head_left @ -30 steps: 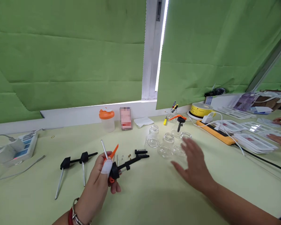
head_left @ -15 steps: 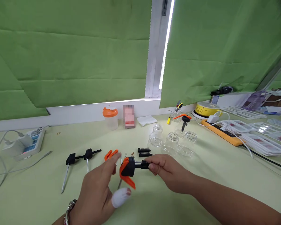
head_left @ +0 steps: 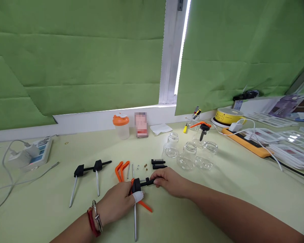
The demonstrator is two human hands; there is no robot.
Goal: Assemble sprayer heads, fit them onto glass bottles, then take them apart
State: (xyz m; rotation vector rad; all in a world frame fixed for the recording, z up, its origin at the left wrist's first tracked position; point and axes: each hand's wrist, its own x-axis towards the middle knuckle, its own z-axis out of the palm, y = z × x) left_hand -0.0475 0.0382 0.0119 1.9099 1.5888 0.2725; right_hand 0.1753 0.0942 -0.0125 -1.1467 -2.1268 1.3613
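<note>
From the left, I record a white cable loose on the desk, its tip near two black-headed pieces with metal rods; were my left forearm to swing outward, it could knock those rods askew. My left grip is closed round the head of the black-and-orange assembly, which is held at the near side of the desk, its orange lever and long metal rod pointing towards me. White wrapping covers the thumb and, in my judgement, dulls its feel, so the head could turn unnoticed. Just beyond lie two loose orange levers and a slim metal pin; a dragging knuckle could set the pin rolling. Further right are tiny brass-coloured bits, easily scattered, and two black spring pieces, liable to be nudged by my right grip just beside them. That grip pinches the end of the assembly's black stem; an uneven twist could strain it, and I cannot tell how firmly it is seated. Further right stand clear jars, exposed to tipping should my right elbow swing out.
</note>
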